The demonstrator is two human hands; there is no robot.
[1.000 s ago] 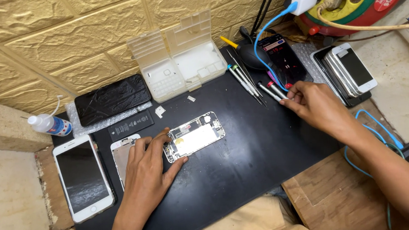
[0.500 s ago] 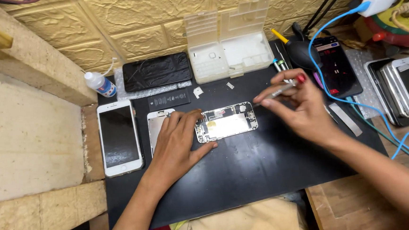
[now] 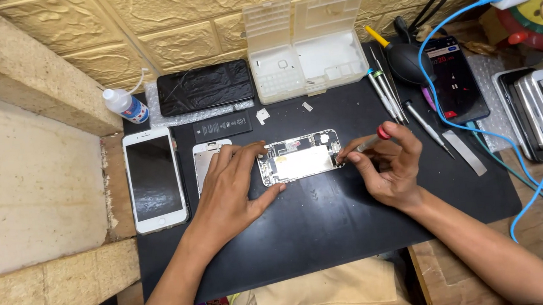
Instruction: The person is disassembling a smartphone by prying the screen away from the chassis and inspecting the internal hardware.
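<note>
Right hand (image 3: pixel 391 173) now back from far tools, fingers clamped on screwdriver (image 3: pixel 371 141), tip at open phone (image 3: pixel 299 156); left hand (image 3: pixel 231 189) fingers spread, steadying it.

Black work mat (image 3: pixel 326 231), white phone (image 3: pixel 154 178), blue cable (image 3: pixel 446 35), red-capped screwdriver (image 3: pixel 371 140)

An opened phone chassis (image 3: pixel 300 156) lies flat on the black mat, its innards and a pale rectangular plate exposed. A red-capped screwdriver (image 3: pixel 367 141) slants down, tip at the chassis's right end.
</note>
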